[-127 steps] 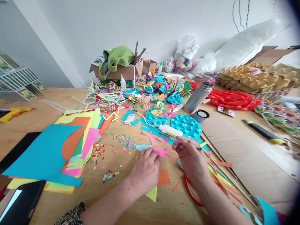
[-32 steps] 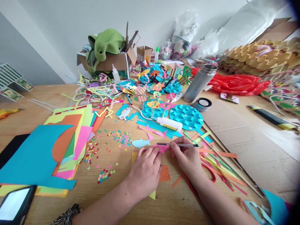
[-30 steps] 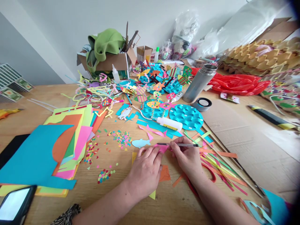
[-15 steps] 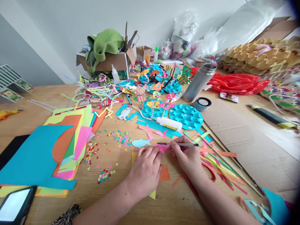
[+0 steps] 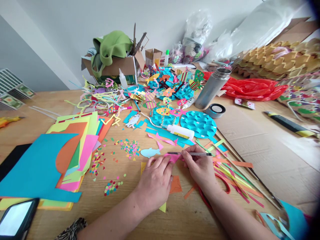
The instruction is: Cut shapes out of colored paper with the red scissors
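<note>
In the head view, my right hand (image 5: pixel 199 165) pinches a pen (image 5: pixel 200 154), held nearly level with its tip pointing left over a small pink piece of paper (image 5: pixel 172 157). My left hand (image 5: pixel 156 178) holds that paper down, its fingers bent over the near left edge and covering part of it. Just beyond my left fingers lies a light blue paper fish (image 5: pixel 150 152). An orange paper piece (image 5: pixel 176 185) with a drawn line sits between my hands. Red-handled scissors (image 5: pixel 226 184) lie partly hidden under my right forearm.
Coloured paper sheets (image 5: pixel 32 166) are stacked at left, near a phone (image 5: pixel 15 221). Confetti bits (image 5: pixel 128 147) lie left of the paper fish. Ahead are a glue bottle (image 5: pixel 180 132), a blue bumpy disc (image 5: pixel 198 124) and a steel flask (image 5: pixel 212 88). Cardboard (image 5: pixel 265 146) covers the right.
</note>
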{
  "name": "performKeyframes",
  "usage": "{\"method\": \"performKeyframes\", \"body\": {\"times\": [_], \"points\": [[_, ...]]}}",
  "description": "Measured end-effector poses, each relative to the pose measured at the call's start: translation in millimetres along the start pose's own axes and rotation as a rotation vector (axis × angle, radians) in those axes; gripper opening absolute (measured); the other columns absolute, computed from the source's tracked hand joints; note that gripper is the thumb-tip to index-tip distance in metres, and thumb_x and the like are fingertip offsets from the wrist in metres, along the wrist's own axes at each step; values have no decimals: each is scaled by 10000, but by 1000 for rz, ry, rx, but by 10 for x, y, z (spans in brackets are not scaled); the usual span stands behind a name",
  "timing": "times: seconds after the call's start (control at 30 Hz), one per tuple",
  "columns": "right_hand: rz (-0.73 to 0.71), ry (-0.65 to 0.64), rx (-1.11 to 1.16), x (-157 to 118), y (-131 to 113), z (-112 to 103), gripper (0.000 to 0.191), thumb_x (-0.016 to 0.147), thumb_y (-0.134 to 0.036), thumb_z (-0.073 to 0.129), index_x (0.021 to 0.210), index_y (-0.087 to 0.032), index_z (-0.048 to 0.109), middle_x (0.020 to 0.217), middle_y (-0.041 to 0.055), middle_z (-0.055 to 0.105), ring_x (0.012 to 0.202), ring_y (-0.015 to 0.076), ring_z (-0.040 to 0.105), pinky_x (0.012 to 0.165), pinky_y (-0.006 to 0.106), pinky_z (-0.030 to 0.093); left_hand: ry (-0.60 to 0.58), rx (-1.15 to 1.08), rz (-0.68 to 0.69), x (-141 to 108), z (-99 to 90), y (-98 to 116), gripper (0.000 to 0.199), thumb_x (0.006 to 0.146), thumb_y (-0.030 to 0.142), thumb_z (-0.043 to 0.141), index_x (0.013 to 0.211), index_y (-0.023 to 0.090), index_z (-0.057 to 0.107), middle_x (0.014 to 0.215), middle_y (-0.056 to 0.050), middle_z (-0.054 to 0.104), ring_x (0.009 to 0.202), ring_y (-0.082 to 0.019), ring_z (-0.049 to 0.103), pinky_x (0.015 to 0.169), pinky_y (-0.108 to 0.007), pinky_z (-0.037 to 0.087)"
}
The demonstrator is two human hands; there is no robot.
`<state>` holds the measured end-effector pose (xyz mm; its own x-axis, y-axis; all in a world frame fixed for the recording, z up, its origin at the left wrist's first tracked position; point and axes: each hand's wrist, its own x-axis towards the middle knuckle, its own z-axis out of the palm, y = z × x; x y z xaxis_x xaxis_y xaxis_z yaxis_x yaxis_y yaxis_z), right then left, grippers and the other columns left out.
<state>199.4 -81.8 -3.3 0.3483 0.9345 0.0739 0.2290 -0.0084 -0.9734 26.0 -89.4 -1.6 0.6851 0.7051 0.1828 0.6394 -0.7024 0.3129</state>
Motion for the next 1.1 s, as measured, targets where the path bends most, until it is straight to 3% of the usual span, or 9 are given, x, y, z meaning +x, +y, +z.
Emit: {"method": "performKeyframes", "body": {"times": [1.1], "points": [[29,4,-17,-5,-4,-4,234,806,-383,636,681,-198,564,541,-4,575,432,122,482,425,245,369,0,12,8,-4,8,-7,372,964,234,447,1311,135,538,1366,-110,586,1274,-246,494,1059,-439,378]]}}
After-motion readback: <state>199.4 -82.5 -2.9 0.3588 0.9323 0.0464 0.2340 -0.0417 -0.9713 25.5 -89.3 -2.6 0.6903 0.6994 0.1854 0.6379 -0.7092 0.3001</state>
